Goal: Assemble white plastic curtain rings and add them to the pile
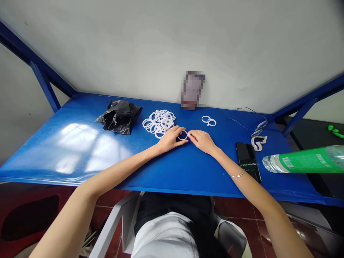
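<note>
Between my two hands is a white plastic ring (183, 138), just over the blue table. My left hand (172, 138) grips its left side, fingers and thumb curved round the rim. With pinched fingertips, my right hand (202, 140) holds the ring's right side, where a small knob seems to be. A heap of similar white rings (158, 120) lies just beyond my left hand, many with small knobs. Farther back on the right, two white rings (209, 121) overlap each other, apart from the heap.
On the blue table (161, 172) a crumpled black plastic bag (120, 116) sits left of the heap. A blurred-out phone-like object (192, 91) leans on the wall. To the right are eyeglasses (259, 127), a white curved piece (258, 143), a black phone (247, 159) and a green-labelled bottle (309, 160).
</note>
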`<state>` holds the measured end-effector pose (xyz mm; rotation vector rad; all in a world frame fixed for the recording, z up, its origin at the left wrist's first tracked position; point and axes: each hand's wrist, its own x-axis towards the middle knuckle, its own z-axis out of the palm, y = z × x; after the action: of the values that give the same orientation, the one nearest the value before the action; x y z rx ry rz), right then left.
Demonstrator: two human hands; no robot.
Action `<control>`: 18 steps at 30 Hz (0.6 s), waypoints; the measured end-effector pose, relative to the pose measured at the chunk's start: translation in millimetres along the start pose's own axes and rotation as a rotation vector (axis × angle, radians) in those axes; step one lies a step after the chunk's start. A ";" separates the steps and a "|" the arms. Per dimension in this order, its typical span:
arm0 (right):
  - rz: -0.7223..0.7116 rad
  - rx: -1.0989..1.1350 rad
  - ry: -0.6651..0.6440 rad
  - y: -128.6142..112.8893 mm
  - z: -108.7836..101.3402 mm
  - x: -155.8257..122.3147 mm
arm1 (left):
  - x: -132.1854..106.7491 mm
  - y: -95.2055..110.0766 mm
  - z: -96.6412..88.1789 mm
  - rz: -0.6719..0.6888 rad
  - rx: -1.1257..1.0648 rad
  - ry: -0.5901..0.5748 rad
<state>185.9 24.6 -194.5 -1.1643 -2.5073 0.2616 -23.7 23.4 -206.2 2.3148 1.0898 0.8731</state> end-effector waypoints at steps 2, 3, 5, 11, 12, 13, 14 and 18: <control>0.020 0.000 0.022 0.0 -2.9 -0.1 | 0.7 0.1 0.1 -0.005 -0.004 0.014; 0.023 -0.001 0.031 -0.4 -4.3 0.0 | 1.3 0.0 0.0 -0.008 -0.012 0.018; 0.022 -0.006 0.062 -1.8 -6.2 0.2 | 2.5 -0.5 -0.8 -0.008 -0.039 0.022; 0.006 0.009 0.162 -7.8 -4.4 -0.5 | 4.4 -1.2 -3.5 0.025 -0.090 0.009; 0.012 0.019 0.170 -8.7 -3.7 -1.1 | 4.4 -0.9 -3.8 0.027 -0.094 0.002; 0.020 0.031 0.178 -9.6 -3.0 -1.8 | 4.5 -0.6 -4.1 0.028 -0.095 -0.005; 0.026 0.043 0.185 -10.4 -2.5 -2.5 | 4.5 -0.4 -4.3 0.030 -0.094 -0.013; 0.044 0.116 0.222 -15.3 -1.6 -4.9 | 4.6 -0.2 -4.6 0.039 -0.074 -0.055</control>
<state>178.8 11.0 -189.4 -1.1371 -2.2459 0.2695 -24.8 27.7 -201.5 2.2921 0.9768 0.8441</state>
